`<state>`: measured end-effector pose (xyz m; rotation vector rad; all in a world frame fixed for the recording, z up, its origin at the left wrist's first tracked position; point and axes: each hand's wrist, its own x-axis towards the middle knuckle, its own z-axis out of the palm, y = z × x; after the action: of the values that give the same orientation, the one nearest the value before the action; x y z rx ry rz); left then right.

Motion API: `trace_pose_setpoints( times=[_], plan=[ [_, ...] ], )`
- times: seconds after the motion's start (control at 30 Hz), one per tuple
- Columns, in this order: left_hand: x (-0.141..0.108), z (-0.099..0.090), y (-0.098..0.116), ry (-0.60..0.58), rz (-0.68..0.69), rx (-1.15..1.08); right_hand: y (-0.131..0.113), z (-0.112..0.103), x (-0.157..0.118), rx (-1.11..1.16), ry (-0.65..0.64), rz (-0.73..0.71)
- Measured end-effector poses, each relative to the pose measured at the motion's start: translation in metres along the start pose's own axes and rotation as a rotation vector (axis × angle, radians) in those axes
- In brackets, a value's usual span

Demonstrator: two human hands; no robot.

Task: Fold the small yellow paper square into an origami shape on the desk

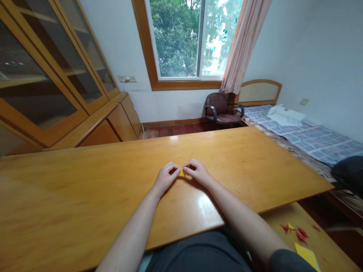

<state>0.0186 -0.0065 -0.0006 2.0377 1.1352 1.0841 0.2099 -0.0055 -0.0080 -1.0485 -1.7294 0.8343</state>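
A small piece of yellow paper (182, 173) is held between my two hands, just above the middle of the wooden table (93, 189). My left hand (168, 176) pinches its left side between thumb and fingers. On the other side my right hand (197, 172) pinches it the same way. The fingertips are close together and cover most of the paper, so its exact shape cannot be made out. Both forearms rest near or on the tabletop.
At the lower right, a lower surface (279, 217) bears several small red pieces (301, 235), a small yellow piece (290, 226) and a yellow sheet (307, 257). A chair (219, 107) stands beyond the table, a bed (309, 132) to the right, a glass-door cabinet (82, 90) to the left.
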Motion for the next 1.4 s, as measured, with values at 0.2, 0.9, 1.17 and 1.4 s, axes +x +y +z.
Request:
trace_pose_setpoints(
  times=[0.2,0.9,1.17,1.4],
  plan=[
    [0.001,0.000,0.002,0.015,-0.018,-0.028,0.000,0.002,-0.001,-0.065,-0.064,-0.034],
    [0.000,0.001,0.004,-0.008,0.009,0.037,-0.002,-0.002,-0.002,-0.028,0.016,-0.031],
    [0.000,0.000,-0.005,0.035,-0.051,0.032,0.008,-0.004,0.001,0.105,0.175,0.066],
    [0.000,0.002,-0.008,0.073,-0.081,-0.061,0.008,-0.004,0.001,0.174,0.181,0.102]
  ],
)
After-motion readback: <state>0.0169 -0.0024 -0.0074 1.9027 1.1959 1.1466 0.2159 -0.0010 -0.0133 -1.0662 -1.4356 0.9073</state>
